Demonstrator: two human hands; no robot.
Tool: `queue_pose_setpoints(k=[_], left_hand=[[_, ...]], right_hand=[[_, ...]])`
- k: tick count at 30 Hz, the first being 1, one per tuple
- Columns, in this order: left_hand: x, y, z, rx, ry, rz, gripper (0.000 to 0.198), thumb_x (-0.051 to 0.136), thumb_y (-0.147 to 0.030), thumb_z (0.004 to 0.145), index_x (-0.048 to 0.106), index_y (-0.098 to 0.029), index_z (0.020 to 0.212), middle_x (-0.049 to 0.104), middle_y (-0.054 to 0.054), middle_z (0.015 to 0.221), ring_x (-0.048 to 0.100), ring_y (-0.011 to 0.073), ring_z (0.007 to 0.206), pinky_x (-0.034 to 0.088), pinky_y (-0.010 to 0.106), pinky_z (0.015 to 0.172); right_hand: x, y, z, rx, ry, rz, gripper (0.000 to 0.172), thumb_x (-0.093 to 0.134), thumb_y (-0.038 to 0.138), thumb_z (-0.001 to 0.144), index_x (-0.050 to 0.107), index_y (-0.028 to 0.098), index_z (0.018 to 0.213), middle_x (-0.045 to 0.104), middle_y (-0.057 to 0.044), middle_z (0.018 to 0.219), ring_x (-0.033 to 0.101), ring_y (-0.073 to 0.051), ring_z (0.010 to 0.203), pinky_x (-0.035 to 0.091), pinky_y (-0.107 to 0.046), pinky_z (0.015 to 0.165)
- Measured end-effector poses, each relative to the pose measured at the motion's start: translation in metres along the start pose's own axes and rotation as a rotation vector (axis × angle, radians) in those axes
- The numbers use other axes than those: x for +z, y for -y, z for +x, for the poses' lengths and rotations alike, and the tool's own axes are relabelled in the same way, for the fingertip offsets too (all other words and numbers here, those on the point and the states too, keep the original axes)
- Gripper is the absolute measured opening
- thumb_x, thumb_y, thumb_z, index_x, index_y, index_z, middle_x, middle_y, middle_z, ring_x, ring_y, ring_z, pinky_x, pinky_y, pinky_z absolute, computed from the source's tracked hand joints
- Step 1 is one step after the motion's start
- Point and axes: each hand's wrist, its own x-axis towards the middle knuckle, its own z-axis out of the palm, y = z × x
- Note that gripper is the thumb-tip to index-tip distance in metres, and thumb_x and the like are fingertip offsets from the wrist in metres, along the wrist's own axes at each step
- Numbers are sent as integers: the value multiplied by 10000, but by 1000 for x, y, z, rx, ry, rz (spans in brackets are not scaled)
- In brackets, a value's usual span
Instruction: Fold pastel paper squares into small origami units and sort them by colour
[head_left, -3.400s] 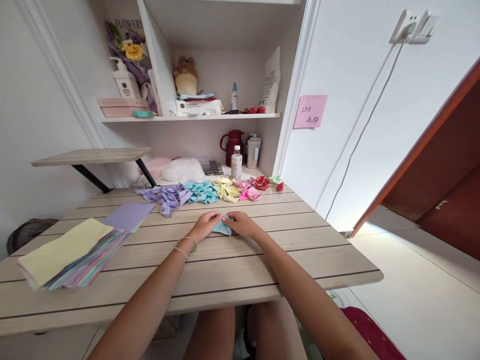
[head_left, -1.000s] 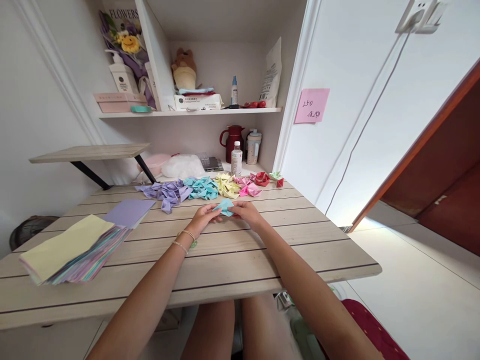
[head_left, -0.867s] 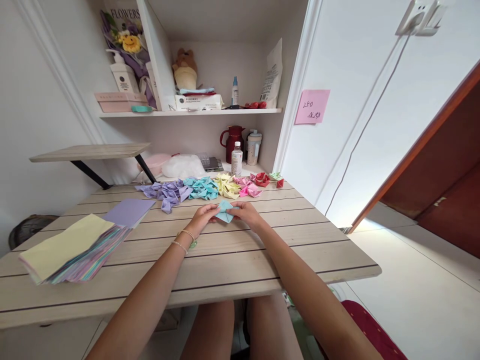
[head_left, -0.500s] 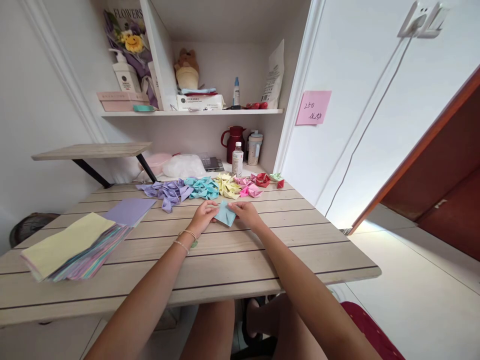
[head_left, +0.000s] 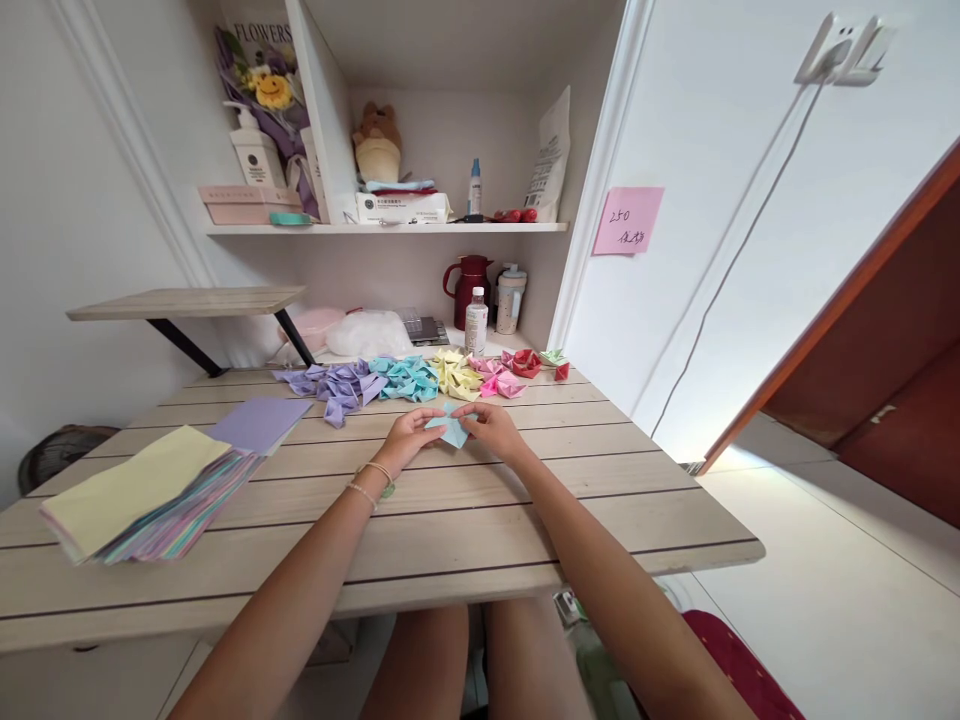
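Observation:
A small piece of light blue folded paper point(head_left: 454, 432) is held just over the table, between my two hands. My left hand point(head_left: 411, 437) pinches its left side, thumb laid along the front. On the right, my right hand point(head_left: 491, 430) grips the upper right part with thumb and fingers. Behind the hands lies a row of folded paper pieces: purple ones point(head_left: 341, 387), turquoise ones point(head_left: 405, 378), yellow ones point(head_left: 456, 373), pink ones point(head_left: 501, 382) and a red one point(head_left: 525, 363). The fingers cover parts of the blue paper's edges.
A stack of coloured paper sheets point(head_left: 142, 490) and purple sheets point(head_left: 259, 420) lie at the left of the wooden table point(head_left: 465, 540). A clear bottle point(head_left: 475, 322), a dark red jug point(head_left: 469, 290) and a cup point(head_left: 511, 298) stand at the back, below the shelf point(head_left: 390, 229).
The blue paper has turned slightly in my hands, and my left thumb now lies across its front. My right fingers have shifted a little inward over it. The legs below the table have moved.

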Motion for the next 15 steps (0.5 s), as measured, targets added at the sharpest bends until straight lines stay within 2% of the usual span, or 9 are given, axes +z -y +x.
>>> queue_pose_setpoints(k=[4, 8, 12, 15], left_hand=[[1, 4, 1, 51, 12, 30, 468, 763, -283, 548, 619, -131, 966, 657, 86, 959, 605, 151, 748, 477, 253, 643], [0, 5, 3, 141, -28, 184, 403, 723, -347, 590, 649, -135, 924, 664, 68, 856, 581, 144, 685, 445, 244, 594], [-3, 4, 4, 181, -106, 326, 355, 636, -439, 661, 679, -130, 831, 621, 27, 644, 514, 128, 563, 382, 228, 511], [-5, 6, 5, 172, -101, 345, 382, 602, -481, 674, 674, -123, 789, 531, -15, 511, 437, 105, 468, 317, 217, 448]], right_hand=[[-2, 5, -3, -47, -11, -190, 381, 638, 347, 669, 656, 177, 1009, 570, 27, 572, 465, -99, 499, 383, -202, 497], [-4, 11, -6, -117, 0, -348, 329, 622, 348, 716, 661, 211, 1012, 665, -17, 719, 546, -125, 576, 416, -226, 583], [-6, 13, -5, -153, 11, -358, 268, 546, 355, 790, 670, 214, 980, 678, -22, 697, 578, -139, 593, 420, -228, 584], [-5, 13, -4, -169, -5, -345, 257, 540, 352, 797, 676, 197, 951, 671, -22, 660, 587, -142, 591, 418, -223, 573]])
